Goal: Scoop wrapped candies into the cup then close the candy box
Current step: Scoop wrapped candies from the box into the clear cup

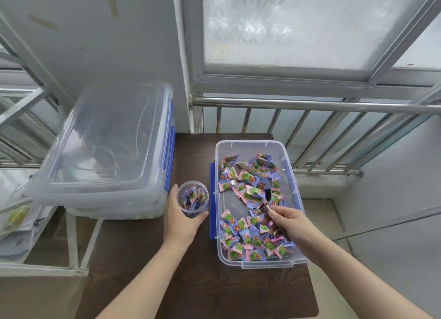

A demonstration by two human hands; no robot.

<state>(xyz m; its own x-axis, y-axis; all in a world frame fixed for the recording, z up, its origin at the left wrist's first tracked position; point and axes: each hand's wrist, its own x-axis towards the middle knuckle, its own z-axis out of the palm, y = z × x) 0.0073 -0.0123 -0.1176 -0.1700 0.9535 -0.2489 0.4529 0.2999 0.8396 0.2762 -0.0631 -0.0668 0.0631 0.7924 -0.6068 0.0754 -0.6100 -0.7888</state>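
An open clear candy box (293,173) with blue side latches stands on the dark table, holding many pink-and-blue wrapped candies (248,240). My right hand (284,223) grips the handle of a metal scoop (241,168), which lies in the box loaded with several candies. Left of the box stands a small clear cup (193,198) with a few candies inside. My left hand (181,218) wraps around the cup from the near side. The box's clear lid (100,140) rests tilted on another container at the left.
A second clear container (114,206) sits under the lid at the table's left edge. A white rack (43,266) with bags stands further left. A metal railing (310,104) and window run behind the dark table (167,283).
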